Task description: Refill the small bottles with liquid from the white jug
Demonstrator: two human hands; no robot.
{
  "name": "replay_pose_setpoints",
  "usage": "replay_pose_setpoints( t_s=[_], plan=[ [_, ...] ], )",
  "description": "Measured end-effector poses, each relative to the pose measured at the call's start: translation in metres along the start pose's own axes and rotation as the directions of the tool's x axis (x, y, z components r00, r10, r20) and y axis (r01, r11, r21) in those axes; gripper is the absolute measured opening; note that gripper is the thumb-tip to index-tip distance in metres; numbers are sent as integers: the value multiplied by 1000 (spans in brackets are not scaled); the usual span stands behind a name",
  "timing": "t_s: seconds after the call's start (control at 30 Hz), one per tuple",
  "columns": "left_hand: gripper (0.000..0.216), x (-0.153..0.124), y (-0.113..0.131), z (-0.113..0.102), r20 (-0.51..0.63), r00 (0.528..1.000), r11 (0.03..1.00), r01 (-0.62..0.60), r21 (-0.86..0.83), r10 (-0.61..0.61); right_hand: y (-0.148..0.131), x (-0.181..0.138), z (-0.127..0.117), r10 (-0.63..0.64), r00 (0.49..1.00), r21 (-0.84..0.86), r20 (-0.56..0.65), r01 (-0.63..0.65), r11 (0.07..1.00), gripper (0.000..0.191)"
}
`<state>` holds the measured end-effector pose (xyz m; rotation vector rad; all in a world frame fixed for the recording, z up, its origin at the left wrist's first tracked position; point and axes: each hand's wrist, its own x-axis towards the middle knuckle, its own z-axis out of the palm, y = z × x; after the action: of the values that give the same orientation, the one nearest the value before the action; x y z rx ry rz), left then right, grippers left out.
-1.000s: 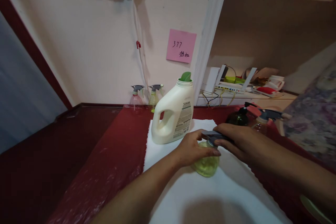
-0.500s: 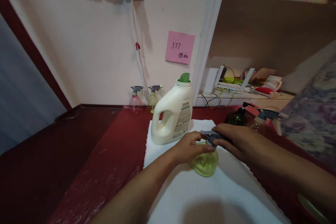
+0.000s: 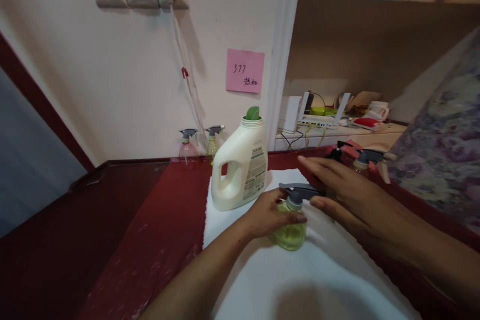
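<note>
A white cloth (image 3: pixel 307 280) covers the near part of the dark red worktop (image 3: pixel 157 240). On the cloth stands a small spray bottle (image 3: pixel 290 225), round-bellied and clear, filled with yellow-green liquid, under a grey trigger head. The left hand (image 3: pixel 268 215) wraps its fingers around the bottle's body. The right hand (image 3: pixel 337 190) lies just right of the trigger head, fingers spread wide, holding nothing. Just behind the bottle stands a cream jug (image 3: pixel 240 165) with a green cap. Right of the jug are more spray bottles (image 3: pixel 358 160); behind it, at the wall, two small sprayers (image 3: pixel 198 142).
</note>
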<state>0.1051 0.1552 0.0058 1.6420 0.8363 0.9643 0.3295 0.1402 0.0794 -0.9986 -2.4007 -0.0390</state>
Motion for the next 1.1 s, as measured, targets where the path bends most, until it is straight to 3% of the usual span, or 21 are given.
replay_pose_setpoints(
  t_s=[0.1,0.13,0.2,0.23,0.27,0.3,0.4,0.47,0.67,0.83,1.1],
  plan=[
    [61,0,3,-5,73,995,997,74,15,-75,-10,-36,2,13,965,80,-263,9,997,45],
    [69,0,2,-7,89,990,994,104,23,-105,-14,-48,9,5,957,99,-290,25,995,38],
    [84,1,1,-11,118,981,987,148,54,-154,-24,-71,32,-72,969,155,-236,110,982,28],
    [89,1,0,-14,135,976,984,158,82,-168,-29,-79,47,-57,958,163,-281,106,981,24],
    [93,1,0,-17,154,972,980,162,116,-178,-33,-85,64,-100,963,156,-248,142,977,26],
    [95,1,0,-20,171,966,974,167,152,-192,-37,-89,82,-191,924,116,-331,241,964,38],
    [98,0,4,-25,211,947,953,192,234,-243,-45,-94,131,-305,926,-67,-224,298,952,64],
    [100,-1,8,-24,215,942,947,203,248,-258,-46,-96,157,-328,932,-148,-154,306,940,60],
    [84,-3,7,-17,95,937,912,297,282,-335,-37,-98,204,-230,972,-111,-42,224,968,55],
    [88,2,10,-16,66,939,882,290,372,-337,-32,-85,215,-87,994,3,72,87,996,54],
    [78,32,17,-5,-26,971,858,222,464,-237,-35,-51,183,-76,997,193,29,69,979,48]
  ],
)
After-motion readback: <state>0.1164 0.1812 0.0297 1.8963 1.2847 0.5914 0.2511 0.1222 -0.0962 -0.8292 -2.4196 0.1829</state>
